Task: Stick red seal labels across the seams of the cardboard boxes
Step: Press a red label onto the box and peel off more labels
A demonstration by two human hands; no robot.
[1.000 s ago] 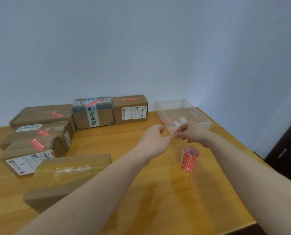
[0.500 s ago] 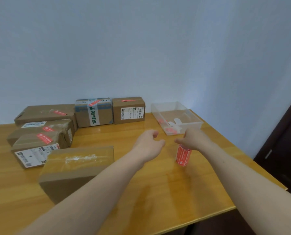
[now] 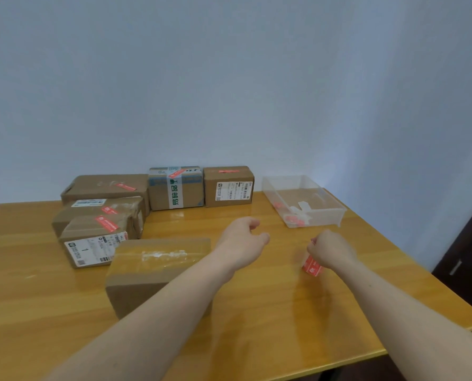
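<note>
left hand [image 3: 241,239]: hanging mid-air, fingers loosely curled, nothing in it | right hand [image 3: 329,248]: knuckles up, fingers curled tight, grip unclear tbh | both bare forearms stretched forward

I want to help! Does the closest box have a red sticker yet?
No. The nearest box shows only clear tape along its seam.

The label roll [image 3: 311,265] gripped by the right hand [image 3: 330,250] is red with small white print. Left of that grip, the nearest cardboard box [image 3: 158,270] is plain brown under a glossy clear tape strip. Farther left and beyond, brown boxes carry red seal labels [image 3: 107,223]; one box [image 3: 175,187] is banded white with green characters. Beyond the grip, a clear plastic bin [image 3: 303,200] shows red and white scraps.
</note>
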